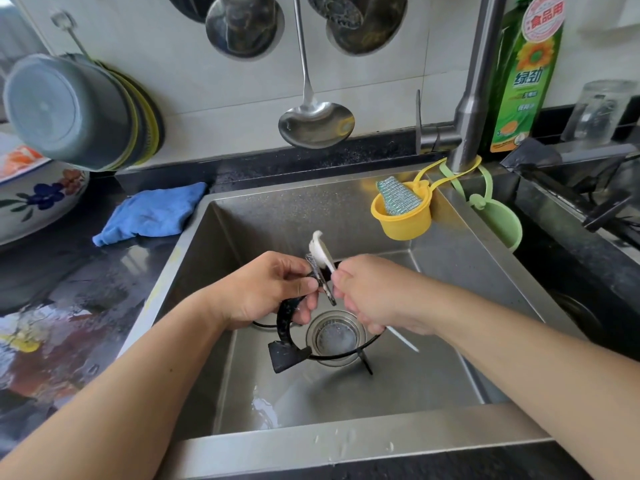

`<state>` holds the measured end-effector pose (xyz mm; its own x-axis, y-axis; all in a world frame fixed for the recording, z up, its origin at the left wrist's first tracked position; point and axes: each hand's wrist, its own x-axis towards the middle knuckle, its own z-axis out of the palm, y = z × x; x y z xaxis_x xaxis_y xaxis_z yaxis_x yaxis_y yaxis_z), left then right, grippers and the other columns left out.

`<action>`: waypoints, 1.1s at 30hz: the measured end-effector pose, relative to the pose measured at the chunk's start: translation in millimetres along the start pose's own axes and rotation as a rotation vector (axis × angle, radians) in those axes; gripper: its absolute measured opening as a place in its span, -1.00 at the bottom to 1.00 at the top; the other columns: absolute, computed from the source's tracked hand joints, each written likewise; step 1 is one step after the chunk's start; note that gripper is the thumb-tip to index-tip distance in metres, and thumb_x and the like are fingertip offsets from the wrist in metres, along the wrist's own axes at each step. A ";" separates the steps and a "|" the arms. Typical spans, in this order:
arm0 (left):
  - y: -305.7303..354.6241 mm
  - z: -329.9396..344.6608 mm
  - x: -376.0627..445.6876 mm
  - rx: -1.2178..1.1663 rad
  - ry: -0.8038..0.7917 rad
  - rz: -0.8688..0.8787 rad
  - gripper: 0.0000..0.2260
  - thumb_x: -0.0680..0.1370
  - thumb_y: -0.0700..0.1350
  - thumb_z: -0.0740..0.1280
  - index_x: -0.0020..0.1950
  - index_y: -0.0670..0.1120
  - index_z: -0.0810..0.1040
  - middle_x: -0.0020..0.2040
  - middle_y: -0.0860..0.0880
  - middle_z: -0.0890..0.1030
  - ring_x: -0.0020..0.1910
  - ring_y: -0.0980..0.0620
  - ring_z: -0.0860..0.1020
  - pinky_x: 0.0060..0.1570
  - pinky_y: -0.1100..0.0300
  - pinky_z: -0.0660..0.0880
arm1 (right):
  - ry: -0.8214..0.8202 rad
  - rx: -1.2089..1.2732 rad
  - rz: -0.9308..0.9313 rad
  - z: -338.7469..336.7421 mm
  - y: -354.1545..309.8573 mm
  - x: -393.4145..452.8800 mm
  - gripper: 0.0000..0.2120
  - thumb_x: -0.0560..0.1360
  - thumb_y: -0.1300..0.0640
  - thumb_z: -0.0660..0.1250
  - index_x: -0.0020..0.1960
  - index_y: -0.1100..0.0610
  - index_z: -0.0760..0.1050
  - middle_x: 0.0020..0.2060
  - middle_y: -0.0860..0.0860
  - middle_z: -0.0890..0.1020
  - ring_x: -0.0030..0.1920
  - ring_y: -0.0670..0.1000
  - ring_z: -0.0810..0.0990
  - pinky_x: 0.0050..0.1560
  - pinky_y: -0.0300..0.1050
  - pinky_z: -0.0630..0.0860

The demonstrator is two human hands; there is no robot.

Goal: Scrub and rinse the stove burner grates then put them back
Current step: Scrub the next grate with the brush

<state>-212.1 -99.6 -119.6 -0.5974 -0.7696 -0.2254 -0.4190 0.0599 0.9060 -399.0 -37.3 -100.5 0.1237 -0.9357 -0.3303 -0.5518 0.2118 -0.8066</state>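
1. While the left hand grips the black burner grate over the sink, its fingers curl round one prong.
2. Right hand fingers clasp a white brush against it.

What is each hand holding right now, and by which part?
Left hand grips the burner grate by one upright prong; right hand grips the white brush mid-handle.

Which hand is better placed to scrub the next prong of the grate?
The right hand: it already grips the white brush, whose head lies against the grate. The left hand holds the grate.
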 end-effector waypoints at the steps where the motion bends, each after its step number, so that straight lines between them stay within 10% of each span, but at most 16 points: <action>1: -0.7 0.1 -1.1 -0.008 0.000 -0.011 -0.79 0.67 -0.29 0.26 -0.15 -0.28 0.55 -0.34 -0.11 0.63 -0.33 -0.04 0.61 -0.28 0.24 0.55 | -0.022 0.022 0.007 0.0 1.6 0.1 -0.72 0.70 0.14 0.02 -0.04 0.14 0.47 -0.35 0.07 0.50 -0.42 0.04 0.46 -0.39 -0.10 0.45; 5: -3.1 -6.9 -3.4 -0.006 0.020 -0.032 -0.78 0.66 -0.28 0.27 -0.06 -0.45 0.52 -0.27 -0.18 0.63 -0.30 -0.05 0.62 -0.31 0.29 0.51 | -0.230 0.113 0.147 2.4 9.2 -15.6 -0.75 0.67 0.20 0.07 -0.16 0.12 0.39 -0.42 0.04 0.38 -0.54 -0.05 0.30 -0.57 -0.30 0.26; 10: 1.3 1.4 1.8 -0.056 0.009 -0.020 -0.77 0.67 -0.28 0.26 -0.16 -0.23 0.59 -0.29 -0.16 0.63 -0.30 -0.09 0.63 -0.22 0.12 0.61 | 0.029 -0.090 -0.028 -0.7 -1.5 1.9 -0.74 0.68 0.17 0.09 0.01 0.23 0.52 -0.30 0.11 0.50 -0.41 0.02 0.44 -0.41 -0.11 0.43; 18: -7.3 -5.7 1.0 -0.050 0.057 -0.004 -0.82 0.67 -0.30 0.26 -0.10 -0.35 0.55 -0.32 -0.14 0.62 -0.30 -0.10 0.61 -0.25 0.18 0.59 | -0.186 0.164 0.080 0.4 4.5 -14.9 -0.75 0.64 0.22 0.11 -0.21 0.10 0.37 -0.50 -0.02 0.33 -0.61 -0.10 0.21 -0.58 -0.37 0.14; 22: -11.8 -4.2 8.0 -0.082 0.047 0.020 -0.83 0.67 -0.30 0.26 -0.07 -0.31 0.58 -0.24 -0.21 0.59 -0.30 -0.11 0.59 -0.18 0.06 0.62 | 0.005 -0.003 -0.087 3.8 -5.8 3.8 -0.74 0.64 0.19 0.13 -0.21 0.11 0.41 -0.38 0.04 0.37 -0.44 0.02 0.29 -0.49 -0.18 0.25; 28: -28.1 -15.5 7.1 -0.105 0.068 0.026 -0.82 0.65 -0.36 0.24 -0.08 -0.32 0.60 -0.22 -0.19 0.57 -0.30 -0.05 0.49 -0.16 0.13 0.50 | -0.186 -0.352 -0.023 12.3 13.9 -14.0 -0.74 0.69 0.14 0.06 0.09 0.15 0.52 -0.21 0.07 0.53 -0.41 -0.04 0.44 -0.40 -0.20 0.43; 33: -31.4 -13.6 9.0 -0.241 0.001 0.042 -0.68 0.63 -0.38 0.23 -0.16 -0.13 0.71 -0.25 -0.13 0.51 -0.30 0.02 0.40 -0.16 0.23 0.38 | -0.283 -0.655 0.121 9.2 15.6 -8.3 -0.67 0.61 0.15 0.28 0.36 0.11 0.46 0.17 -0.01 0.64 0.11 0.07 0.63 -0.06 -0.16 0.51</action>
<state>-195.0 -117.0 -145.2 -0.6104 -0.7701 -0.1852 -0.2182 -0.0613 0.9740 -401.1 -23.7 -114.8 0.1904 -0.7890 -0.5841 -0.9452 0.0135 -0.3263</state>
